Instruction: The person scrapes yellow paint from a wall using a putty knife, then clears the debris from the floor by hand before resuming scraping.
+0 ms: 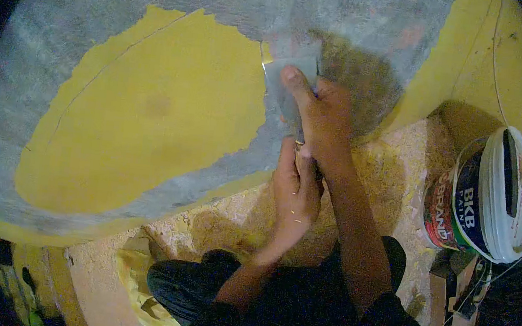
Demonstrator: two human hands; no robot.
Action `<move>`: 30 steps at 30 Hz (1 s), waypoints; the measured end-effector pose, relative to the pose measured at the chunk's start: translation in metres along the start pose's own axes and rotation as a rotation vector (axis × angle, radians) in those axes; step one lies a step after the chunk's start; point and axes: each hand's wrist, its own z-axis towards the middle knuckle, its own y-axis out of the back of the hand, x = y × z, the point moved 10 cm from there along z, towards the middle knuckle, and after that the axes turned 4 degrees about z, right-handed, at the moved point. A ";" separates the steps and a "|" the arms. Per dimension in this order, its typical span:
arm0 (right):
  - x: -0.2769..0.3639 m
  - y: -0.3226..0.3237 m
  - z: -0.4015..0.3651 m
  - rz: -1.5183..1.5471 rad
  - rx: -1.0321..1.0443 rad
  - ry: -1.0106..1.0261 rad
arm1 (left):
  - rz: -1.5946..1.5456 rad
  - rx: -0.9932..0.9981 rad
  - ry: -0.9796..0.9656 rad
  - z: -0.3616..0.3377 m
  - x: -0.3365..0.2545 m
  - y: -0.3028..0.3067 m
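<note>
A scraper with a wide, flat metal blade (289, 93) lies against the wall, its edge by the right border of the yellow paint patch (153, 108). My right hand (329, 110) is closed on the scraper, the thumb pressed flat along the blade. Below it, my left hand (296, 188) is wrapped around the handle, which is mostly hidden by my fingers. Grey bare wall (375, 23) surrounds the yellow patch.
A paint bucket (442, 205) with a white lid stands on the right. Paint flakes litter the floor (392, 169) along the wall's foot. Crumpled yellow sheeting (141, 296) lies beside my legs. A thin cable (496, 66) runs down the wall toward the bucket.
</note>
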 end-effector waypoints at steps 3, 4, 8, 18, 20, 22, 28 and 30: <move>-0.003 0.001 -0.003 0.066 -0.024 -0.095 | -0.061 0.022 -0.021 0.006 0.000 0.000; 0.000 0.000 -0.003 0.055 -0.026 -0.080 | -0.059 0.027 -0.013 0.003 -0.001 0.000; 0.002 0.002 -0.004 0.068 -0.044 -0.063 | -0.045 -0.004 0.017 0.000 -0.004 0.001; 0.008 0.006 0.006 -0.145 -0.083 -0.036 | 0.055 -0.007 -0.024 0.003 -0.016 0.005; -0.006 0.001 -0.002 0.068 -0.039 -0.065 | 0.029 -0.010 -0.034 0.003 -0.005 0.006; 0.001 0.004 0.002 0.003 -0.065 -0.034 | 0.003 -0.007 -0.029 0.002 -0.004 0.004; 0.009 0.007 0.003 0.008 -0.071 0.003 | -0.073 0.005 -0.009 0.004 -0.007 -0.005; 0.009 0.003 0.003 0.046 -0.047 -0.006 | 0.003 -0.038 -0.122 0.008 -0.009 -0.001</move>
